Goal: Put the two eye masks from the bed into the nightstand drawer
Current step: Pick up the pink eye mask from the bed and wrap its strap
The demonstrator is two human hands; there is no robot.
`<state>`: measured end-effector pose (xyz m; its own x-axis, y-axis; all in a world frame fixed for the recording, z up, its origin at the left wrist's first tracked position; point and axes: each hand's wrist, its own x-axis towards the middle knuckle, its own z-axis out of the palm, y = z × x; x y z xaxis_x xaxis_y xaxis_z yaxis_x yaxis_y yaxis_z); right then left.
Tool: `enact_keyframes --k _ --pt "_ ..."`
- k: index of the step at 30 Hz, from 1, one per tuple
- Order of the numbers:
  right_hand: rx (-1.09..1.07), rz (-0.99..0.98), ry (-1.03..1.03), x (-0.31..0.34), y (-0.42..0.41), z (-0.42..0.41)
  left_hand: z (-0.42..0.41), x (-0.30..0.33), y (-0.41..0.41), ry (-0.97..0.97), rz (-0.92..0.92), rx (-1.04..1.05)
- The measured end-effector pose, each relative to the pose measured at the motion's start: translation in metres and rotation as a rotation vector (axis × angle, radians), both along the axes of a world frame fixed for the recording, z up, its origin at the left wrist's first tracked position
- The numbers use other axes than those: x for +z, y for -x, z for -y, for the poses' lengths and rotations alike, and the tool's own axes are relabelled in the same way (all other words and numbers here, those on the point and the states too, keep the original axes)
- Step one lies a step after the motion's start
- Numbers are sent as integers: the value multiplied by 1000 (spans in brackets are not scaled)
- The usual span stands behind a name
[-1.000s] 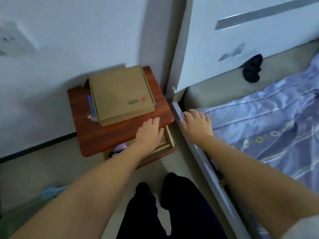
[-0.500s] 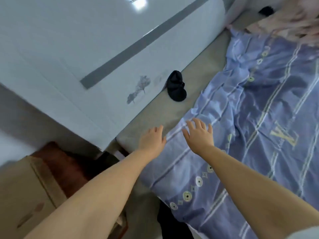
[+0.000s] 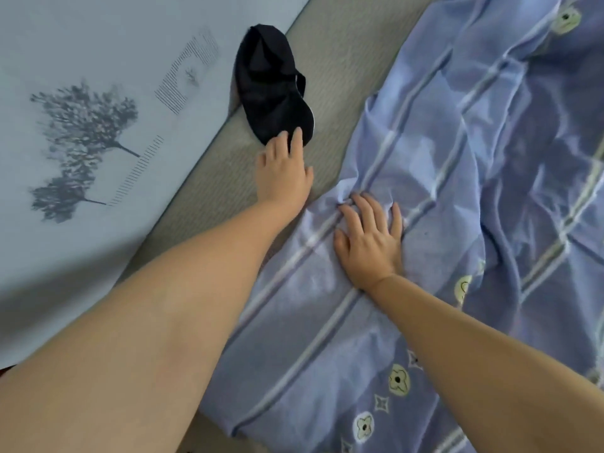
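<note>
A black eye mask (image 3: 271, 89) with a strap lies crumpled on the grey-green mattress (image 3: 340, 60), against the white headboard (image 3: 98, 93). It may be two masks bunched together; I cannot tell. My left hand (image 3: 284, 171) reaches along the mattress, its fingertips touching the mask's near edge, fingers extended and nothing gripped. My right hand (image 3: 369, 240) lies flat, fingers spread, pressing on the purple blanket (image 3: 457, 191). The nightstand and its drawer are out of view.
The headboard with a printed tree pattern fills the left side. The rumpled purple blanket with pale stripes and flower motifs covers the right and lower part of the bed. A bare strip of mattress runs between them.
The view swung from the nightstand to the bed and closed in on the mask. My left hand advanced to touch the mask; my right hand came down flat on the blanket.
</note>
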<state>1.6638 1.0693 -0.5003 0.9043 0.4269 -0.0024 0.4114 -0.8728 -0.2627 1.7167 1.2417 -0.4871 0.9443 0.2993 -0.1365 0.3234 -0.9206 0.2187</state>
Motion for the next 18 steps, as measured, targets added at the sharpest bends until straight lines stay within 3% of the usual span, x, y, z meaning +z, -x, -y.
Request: enact_keyframes --k 3,7,10,13,15,18 --pt "6 26 -44 -2 -2 0 -7 -8 -16 -8 110 62" --pt "8 5 -51 -1 -1 0 -25 5 -19 93 99 33" --pt "10 -84 3 6 -1 -1 -18 26 21 204 35 -49" --pt "-27 -277 5 24 -4 -5 -5 56 76 295 119 -82" --pt "-46 -379 -50 49 -2 -8 -3 83 106 369 195 -10" --pt "138 -344 -110 109 19 -19 -4 137 146 473 260 148"
